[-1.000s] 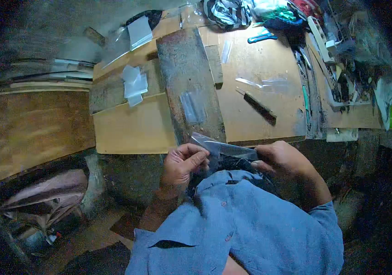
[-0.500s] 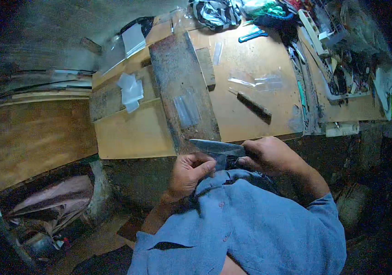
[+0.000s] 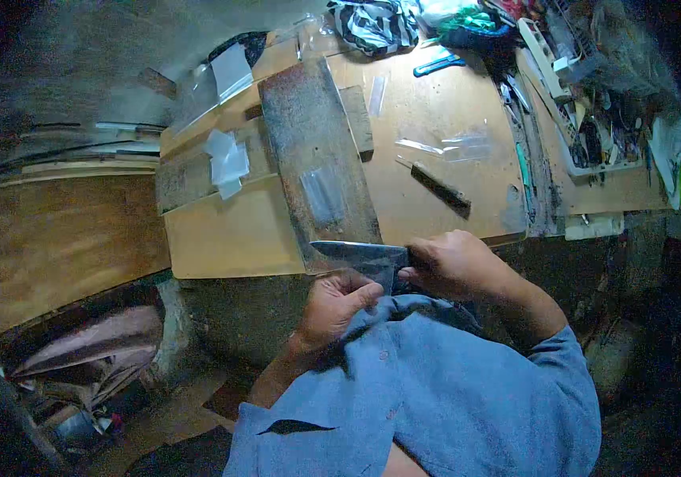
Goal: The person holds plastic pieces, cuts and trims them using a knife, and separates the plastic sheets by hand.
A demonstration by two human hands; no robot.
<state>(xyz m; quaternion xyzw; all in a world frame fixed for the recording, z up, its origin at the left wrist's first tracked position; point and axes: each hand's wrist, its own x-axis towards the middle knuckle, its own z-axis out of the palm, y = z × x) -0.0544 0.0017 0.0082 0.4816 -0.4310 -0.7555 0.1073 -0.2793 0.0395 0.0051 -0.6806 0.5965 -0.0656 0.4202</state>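
Both the left hand [image 3: 328, 308] and right hand [image 3: 461, 264] have fingers [image 3: 365, 297] pinching translucent plastic [image 3: 360, 254] between them.

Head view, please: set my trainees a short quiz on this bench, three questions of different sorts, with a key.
1. True or false: the right hand holds clear plastic.
2. What colour is the cutter lying beyond the dark-handled tool? A red; B blue; C yellow.
3. Fill the gap: in the picture, the dark-handled tool lies to the ____ of the long board.

Key: 1 true; 2 B; 3 right.
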